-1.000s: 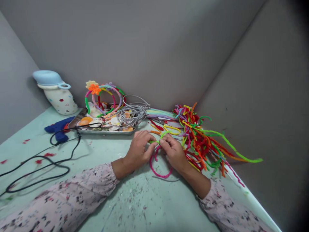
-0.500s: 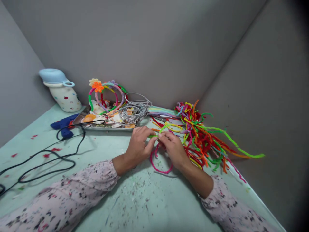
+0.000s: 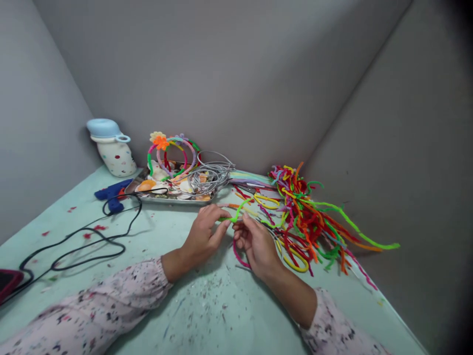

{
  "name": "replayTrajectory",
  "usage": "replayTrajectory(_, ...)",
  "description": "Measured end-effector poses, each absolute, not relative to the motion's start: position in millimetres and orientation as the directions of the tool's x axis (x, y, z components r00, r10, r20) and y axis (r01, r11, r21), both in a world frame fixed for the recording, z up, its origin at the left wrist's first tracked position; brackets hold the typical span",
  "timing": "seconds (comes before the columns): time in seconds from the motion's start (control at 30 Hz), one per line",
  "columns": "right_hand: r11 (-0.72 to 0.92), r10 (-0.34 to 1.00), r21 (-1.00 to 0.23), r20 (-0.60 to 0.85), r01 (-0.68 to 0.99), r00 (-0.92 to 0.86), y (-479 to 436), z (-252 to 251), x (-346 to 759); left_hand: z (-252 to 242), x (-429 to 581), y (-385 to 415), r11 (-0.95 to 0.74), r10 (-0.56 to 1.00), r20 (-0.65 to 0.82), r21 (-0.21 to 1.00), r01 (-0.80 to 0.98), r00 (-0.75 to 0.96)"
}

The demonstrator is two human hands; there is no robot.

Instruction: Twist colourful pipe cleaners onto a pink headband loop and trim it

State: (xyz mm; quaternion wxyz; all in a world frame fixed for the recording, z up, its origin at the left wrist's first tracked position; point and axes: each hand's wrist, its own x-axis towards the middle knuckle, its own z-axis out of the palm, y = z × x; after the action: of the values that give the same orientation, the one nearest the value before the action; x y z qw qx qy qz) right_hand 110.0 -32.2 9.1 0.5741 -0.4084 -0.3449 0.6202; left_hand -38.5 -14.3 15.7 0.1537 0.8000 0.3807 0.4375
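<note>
My left hand [image 3: 207,231] pinches a bright green pipe cleaner [image 3: 239,211] between thumb and forefinger, and its free end sticks up to the right, bent. My right hand [image 3: 256,244] is close against it, with fingers curled and thumb by the bend; its fingertips are partly hidden, but they appear closed on the same pipe cleaner. Below and behind the hands curves a pink pipe-cleaner-wrapped loop [image 3: 241,256], partly covered by my right hand. Yellow-handled scissors [image 3: 295,261] lie just right of that hand, and another yellow handle loop [image 3: 266,201] lies behind.
A heap of colourful pipe cleaners [image 3: 308,222] spreads at the right. Behind sits a metal tray [image 3: 173,201] with shells, decorated hoops [image 3: 172,153] and coiled grey wire [image 3: 212,175]. At left are a blue glue gun [image 3: 113,193], its black cord [image 3: 88,229], a bottle [image 3: 116,155] and a red-edged device [image 3: 10,286].
The green end now stands up more in a bent shape between my hands. My right hand has turned, showing its curled fingers. The view has shifted slightly left, bringing in the red-edged device.
</note>
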Motion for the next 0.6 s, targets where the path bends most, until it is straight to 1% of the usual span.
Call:
replayTrajectory(0.03,-0.073,0.997,-0.916,-0.079,-0.395,-0.002,-33,6,110,14,-39,-14,-0.637,0.765,0.571,0.606,0.477,0.298)
replayTrajectory(0.1,0.028,0.999,-0.965,0.019,-0.262,0.036,-32,1,112,12,-40,-13,-0.604,0.79,0.56,0.635,0.482,0.252)
replayTrajectory(0.17,0.168,0.979,-0.983,0.158,-0.074,0.13,-32,-1,117,11,-40,-11,-0.591,0.797,0.557,0.641,0.489,0.232)
replayTrajectory(0.2,0.246,0.953,-0.968,0.249,0.037,0.175,-31,-1,119,11,-40,-9,-0.59,0.797,0.558,0.639,0.493,0.23)
replayTrajectory(0.27,0.392,0.869,-0.882,0.448,0.261,0.21,-30,-1,124,11,-40,-7,-0.589,0.797,0.558,0.637,0.498,0.229)
replayTrajectory(0.33,0.504,0.775,-0.749,0.612,0.431,0.158,-28,1,128,11,-40,-5,-0.585,0.802,0.55,0.64,0.499,0.235)
replayTrajectory(0.4,0.583,0.706,-0.627,0.705,0.517,0.058,-28,3,130,11,-41,-4,-0.583,0.805,0.54,0.645,0.494,0.244)
replayTrajectory(0.47,0.631,0.673,-0.554,0.739,0.544,-0.029,-27,4,130,11,-41,-5,-0.589,0.803,0.538,0.646,0.485,0.258)
replayTrajectory(0.53,0.646,0.667,-0.532,0.742,0.547,-0.067,-26,3,130,10,-41,-5,-0.6,0.796,0.54,0.642,0.478,0.274)
replayTrajectory(0.6,0.65,0.675,-0.536,0.733,0.538,-0.085,-24,2,129,10,-41,-5,-0.61,0.789,0.542,0.636,0.472,0.29)
